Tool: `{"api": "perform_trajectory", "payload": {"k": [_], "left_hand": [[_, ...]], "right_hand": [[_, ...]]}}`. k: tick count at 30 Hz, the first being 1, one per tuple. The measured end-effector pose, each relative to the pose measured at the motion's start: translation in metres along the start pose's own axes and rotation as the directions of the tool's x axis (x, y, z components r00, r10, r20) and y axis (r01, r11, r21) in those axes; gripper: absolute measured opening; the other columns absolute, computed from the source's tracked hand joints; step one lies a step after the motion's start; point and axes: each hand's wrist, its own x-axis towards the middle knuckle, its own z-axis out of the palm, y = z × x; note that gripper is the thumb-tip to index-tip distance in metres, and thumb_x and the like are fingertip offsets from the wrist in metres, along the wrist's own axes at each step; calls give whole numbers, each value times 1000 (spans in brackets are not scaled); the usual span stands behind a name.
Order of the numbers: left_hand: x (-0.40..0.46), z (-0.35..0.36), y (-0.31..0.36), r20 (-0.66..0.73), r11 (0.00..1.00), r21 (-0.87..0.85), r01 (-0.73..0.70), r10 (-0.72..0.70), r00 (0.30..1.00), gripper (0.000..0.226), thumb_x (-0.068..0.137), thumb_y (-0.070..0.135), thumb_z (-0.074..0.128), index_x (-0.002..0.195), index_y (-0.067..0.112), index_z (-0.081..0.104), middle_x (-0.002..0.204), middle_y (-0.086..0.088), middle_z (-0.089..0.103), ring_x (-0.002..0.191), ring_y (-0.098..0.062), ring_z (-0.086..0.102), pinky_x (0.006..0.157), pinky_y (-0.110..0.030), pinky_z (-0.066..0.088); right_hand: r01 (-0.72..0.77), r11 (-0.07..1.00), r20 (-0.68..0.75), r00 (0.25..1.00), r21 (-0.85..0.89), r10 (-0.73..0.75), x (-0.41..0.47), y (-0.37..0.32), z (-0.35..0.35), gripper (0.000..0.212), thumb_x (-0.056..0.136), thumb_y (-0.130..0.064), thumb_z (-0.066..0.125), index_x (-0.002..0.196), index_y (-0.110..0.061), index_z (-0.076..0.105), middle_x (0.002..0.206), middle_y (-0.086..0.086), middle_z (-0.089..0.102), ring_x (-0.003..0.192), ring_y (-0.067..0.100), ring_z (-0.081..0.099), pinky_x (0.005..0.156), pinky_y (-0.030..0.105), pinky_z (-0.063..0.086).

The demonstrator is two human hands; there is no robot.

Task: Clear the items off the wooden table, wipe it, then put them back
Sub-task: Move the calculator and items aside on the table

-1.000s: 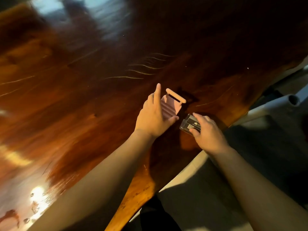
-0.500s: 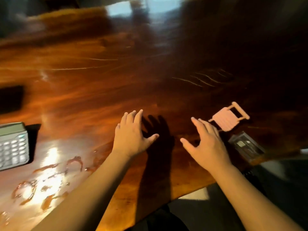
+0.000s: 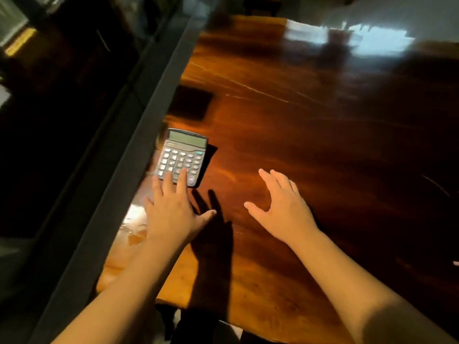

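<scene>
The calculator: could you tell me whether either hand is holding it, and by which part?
Nothing is held. The left hand lies open with fingertips over the calculator's lower keys; the right hand is open and empty.

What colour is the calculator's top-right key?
Teal-green, unlike the pale grey keys around it on the dark grey calculator; the head view shows it, slightly blurred.

So off to the left there's a wide dark grey rail [image 3: 139, 150] running diagonally from the bottom corner up toward the top middle. Past it everything's a dark, glossy, murky area [image 3: 62, 120], can't really tell what it is. In the top left corner there's a short yellow strip [image 3: 21, 42] with a pale greenish panel [image 3: 11, 18] just above it, both pretty blurry. A duller grey patch [image 3: 15, 256] sits low on the left.
</scene>
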Motion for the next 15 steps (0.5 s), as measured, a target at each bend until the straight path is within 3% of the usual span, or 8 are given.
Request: {"api": "perform_trajectory", "payload": {"k": [5,10,13,15], "left_hand": [[14,8,-72,77,991,-4,131,-130,989,135,53,99,50,157,30,-4,169,-9,10,154,-38,3,114,-67,22],[22,16,-112,124,986,9,168,-168,978,137,51,99,49,157,33,-5,169,-7,10,153,-38,9,113,-69,24],[27,22,-124,139,983,-34,178,-172,975,135,52,99,49,157,35,-7,169,-6,10,154,-37,11,115,-70,19],[31,27,-132,140,981,-78,177,-165,976,133,52,100,47,156,36,-8,169,-6,11,152,-38,19,114,-70,26]], "right_hand": [[41,999,1,999,1,-41,43,-76,44,81,86,-66,58,154,-35,25,162,1,30,145,28,32,105,49,44],[-70,993,-71,995,92,77,78,-147,93,80,82,-58,67,147,-23,36,157,13,30,136,40,38,101,50,45],[-186,976,-112,974,109,198,101,-179,117,92,79,-62,70,151,-25,26,165,17,12,145,48,25,105,57,42],[-245,962,-131,957,119,259,117,-194,130,103,77,-65,71,155,-28,16,168,16,-2,150,52,10,111,62,36]]}}
